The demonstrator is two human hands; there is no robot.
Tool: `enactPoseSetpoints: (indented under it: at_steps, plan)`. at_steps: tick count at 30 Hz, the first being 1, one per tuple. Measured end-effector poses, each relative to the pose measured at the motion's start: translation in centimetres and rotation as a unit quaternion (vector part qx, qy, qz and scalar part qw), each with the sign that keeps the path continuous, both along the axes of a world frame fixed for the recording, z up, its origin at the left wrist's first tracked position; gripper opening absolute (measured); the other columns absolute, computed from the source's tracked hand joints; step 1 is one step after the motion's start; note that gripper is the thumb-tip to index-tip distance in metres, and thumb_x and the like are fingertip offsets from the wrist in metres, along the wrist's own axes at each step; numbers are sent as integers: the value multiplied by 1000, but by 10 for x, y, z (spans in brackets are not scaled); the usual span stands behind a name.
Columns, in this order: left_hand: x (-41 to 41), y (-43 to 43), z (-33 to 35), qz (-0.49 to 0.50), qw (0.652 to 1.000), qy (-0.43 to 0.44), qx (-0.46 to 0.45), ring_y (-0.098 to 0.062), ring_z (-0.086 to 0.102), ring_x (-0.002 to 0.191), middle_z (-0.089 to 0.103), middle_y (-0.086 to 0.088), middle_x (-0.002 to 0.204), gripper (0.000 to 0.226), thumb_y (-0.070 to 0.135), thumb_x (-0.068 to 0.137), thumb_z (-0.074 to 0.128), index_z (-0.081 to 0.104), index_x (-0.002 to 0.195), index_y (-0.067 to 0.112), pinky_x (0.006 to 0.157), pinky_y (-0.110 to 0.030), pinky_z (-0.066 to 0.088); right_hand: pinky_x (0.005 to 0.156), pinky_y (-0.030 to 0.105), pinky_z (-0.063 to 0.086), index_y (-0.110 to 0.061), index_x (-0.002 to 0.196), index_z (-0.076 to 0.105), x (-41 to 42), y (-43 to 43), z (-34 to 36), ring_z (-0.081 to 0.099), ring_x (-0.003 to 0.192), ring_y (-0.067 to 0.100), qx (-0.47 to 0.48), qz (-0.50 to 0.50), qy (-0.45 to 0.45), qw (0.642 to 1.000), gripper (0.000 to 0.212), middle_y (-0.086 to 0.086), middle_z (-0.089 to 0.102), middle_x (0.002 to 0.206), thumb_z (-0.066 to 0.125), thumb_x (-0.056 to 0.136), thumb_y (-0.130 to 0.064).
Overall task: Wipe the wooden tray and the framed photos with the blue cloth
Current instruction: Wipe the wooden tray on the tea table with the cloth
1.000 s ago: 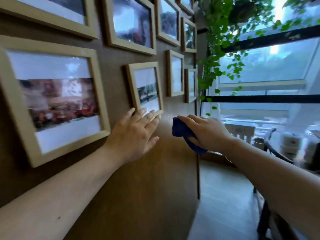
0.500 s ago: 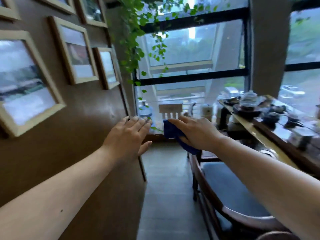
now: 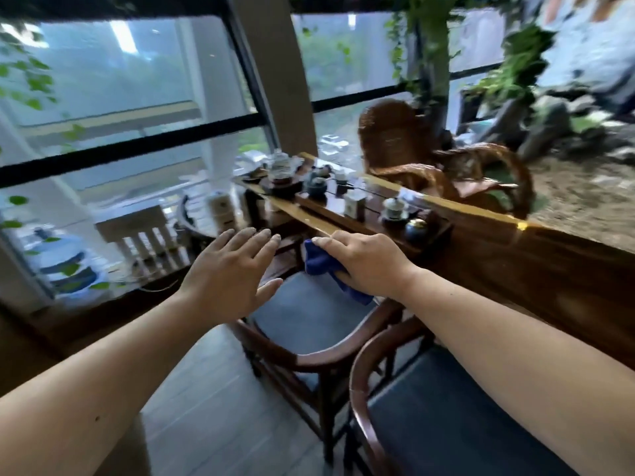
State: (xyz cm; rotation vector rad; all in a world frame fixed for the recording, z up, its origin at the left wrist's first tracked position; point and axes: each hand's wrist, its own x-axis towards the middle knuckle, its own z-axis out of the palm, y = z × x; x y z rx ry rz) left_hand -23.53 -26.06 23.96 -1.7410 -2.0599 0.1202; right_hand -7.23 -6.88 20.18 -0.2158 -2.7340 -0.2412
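Observation:
My right hand [image 3: 366, 261] is closed around the bunched blue cloth [image 3: 321, 264], held in the air just short of the long wooden table's near edge. My left hand [image 3: 232, 273] hovers beside it with fingers spread and nothing in it. On the table lies a dark wooden tray [image 3: 436, 223] loaded with a teapot, cups and small jars. The framed photos are out of view.
Two dark wooden chairs with blue-grey seat cushions [image 3: 309, 317] [image 3: 446, 424] stand under my arms against the table [image 3: 515, 255]. A wicker chair [image 3: 402, 139] sits beyond it. Large windows, a pillar [image 3: 275, 80] and hanging vines fill the back; grey floor lies at lower left.
The view has swung right, away from the photo wall to the tea table. Both hands keep the same pose, the right one still holding the cloth.

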Motion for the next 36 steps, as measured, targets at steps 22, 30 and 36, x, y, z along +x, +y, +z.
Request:
enactPoseSetpoints:
  at_steps: [22,30,36]
  plan:
    - [173,272,-157,-142,976,-110,-125,-24,36,140,47,-5,148,82,67,83,21,38,144,15,118,-51,21,62,35,43,-22,138,43,300,236,-200,59,99,29,-123,-364,-119,916,56,4,57,115,56,84,-29]
    - [184,331,-202,-139,970,-135,-149,-26,35,140,45,-6,149,84,68,82,20,35,146,15,118,-49,21,64,39,47,-19,139,42,321,278,-298,52,97,30,-129,-414,-168,885,51,10,54,113,49,89,-22]
    - [180,337,-233,-148,964,-114,-188,-23,34,141,43,-3,151,72,61,91,36,33,147,16,118,-46,23,100,48,38,-5,143,29,311,258,-346,43,125,35,-177,-450,-131,865,70,21,47,138,26,93,-53]
